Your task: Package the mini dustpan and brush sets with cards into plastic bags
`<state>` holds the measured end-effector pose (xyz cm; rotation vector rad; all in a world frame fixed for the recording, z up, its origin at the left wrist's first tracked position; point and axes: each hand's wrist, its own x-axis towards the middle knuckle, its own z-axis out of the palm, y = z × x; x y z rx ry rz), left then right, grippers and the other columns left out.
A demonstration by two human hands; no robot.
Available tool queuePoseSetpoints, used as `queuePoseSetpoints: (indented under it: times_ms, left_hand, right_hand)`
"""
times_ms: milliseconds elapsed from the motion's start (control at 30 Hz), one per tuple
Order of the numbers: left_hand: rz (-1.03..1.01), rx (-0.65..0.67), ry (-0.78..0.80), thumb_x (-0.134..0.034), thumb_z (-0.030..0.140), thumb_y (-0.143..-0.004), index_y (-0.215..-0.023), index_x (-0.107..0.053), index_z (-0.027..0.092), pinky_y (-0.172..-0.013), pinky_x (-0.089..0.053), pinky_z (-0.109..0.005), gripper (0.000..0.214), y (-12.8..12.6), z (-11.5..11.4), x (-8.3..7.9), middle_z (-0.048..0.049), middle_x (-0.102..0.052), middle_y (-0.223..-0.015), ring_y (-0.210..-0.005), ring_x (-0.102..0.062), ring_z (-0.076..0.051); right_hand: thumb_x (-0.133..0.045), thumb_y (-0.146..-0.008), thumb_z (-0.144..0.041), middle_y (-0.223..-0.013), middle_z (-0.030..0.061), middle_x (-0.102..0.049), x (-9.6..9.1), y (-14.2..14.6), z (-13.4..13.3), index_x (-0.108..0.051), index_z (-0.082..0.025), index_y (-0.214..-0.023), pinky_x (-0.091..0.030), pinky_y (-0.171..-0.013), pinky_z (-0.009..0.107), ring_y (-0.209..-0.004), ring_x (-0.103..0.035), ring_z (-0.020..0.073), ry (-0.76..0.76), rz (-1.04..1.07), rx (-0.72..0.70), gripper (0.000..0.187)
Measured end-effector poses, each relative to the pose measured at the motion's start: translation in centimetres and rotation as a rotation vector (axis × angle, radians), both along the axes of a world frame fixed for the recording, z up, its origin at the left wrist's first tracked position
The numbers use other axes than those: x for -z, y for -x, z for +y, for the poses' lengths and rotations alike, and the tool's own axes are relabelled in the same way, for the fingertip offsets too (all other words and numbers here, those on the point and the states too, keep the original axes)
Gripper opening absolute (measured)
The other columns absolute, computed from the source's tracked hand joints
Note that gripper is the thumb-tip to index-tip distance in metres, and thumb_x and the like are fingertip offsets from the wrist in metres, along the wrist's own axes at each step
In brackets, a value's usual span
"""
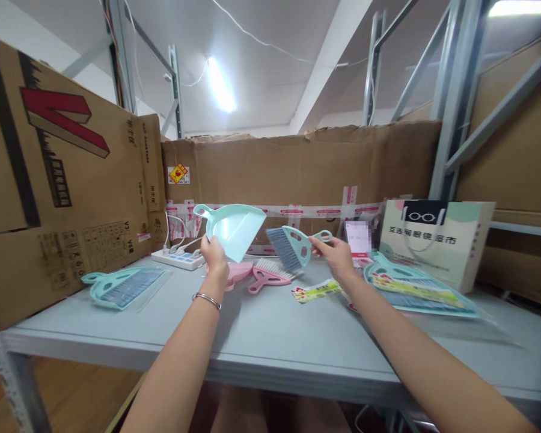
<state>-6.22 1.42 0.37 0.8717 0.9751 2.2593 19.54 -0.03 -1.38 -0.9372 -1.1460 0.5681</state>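
Observation:
Held up over the table, a mint-green dustpan (pixel 241 231) is gripped at its side by my left hand (pixel 216 258), whose fingers are partly hidden behind it. My right hand (pixel 336 258) pinches the handle of a small mint-green hand brush (pixel 291 246), its grey bristles pointing left toward the dustpan. The two pieces are apart. Below them on the table lie a pink dustpan (pixel 238 272) and a pink brush (pixel 270 278) with pale bristles. A yellow-green label card (pixel 315 291) lies under my right hand.
A bagged mint dustpan set (pixel 126 287) lies at the left, several more sets (pixel 424 288) at the right. Behind stand a power strip (pixel 178 258), a paper bag (pixel 437 240) and a pink-white card (pixel 359 237). Cardboard boxes (pixel 275 168) wall the back of the grey table (pixel 270 337).

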Motion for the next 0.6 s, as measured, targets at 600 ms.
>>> queuePoseSetpoints:
  times_ms: [600]
  left_hand:
    - [-0.03,-0.072,-0.051,-0.042,0.019,-0.067,-0.093,-0.056,0.018,-0.07,-0.044,-0.025,0.029,0.5,0.0,-0.4,-0.0026,-0.059,-0.084,-0.071,-0.053,-0.012]
  right_hand:
    - [-0.069,-0.061,-0.041,-0.05,-0.0032,-0.055,-1.9,0.6,-1.7,-0.05,-0.019,-0.058,-0.041,-0.04,0.018,-0.041,-0.046,0.0061,-0.079,0.256,-0.261,0.029]
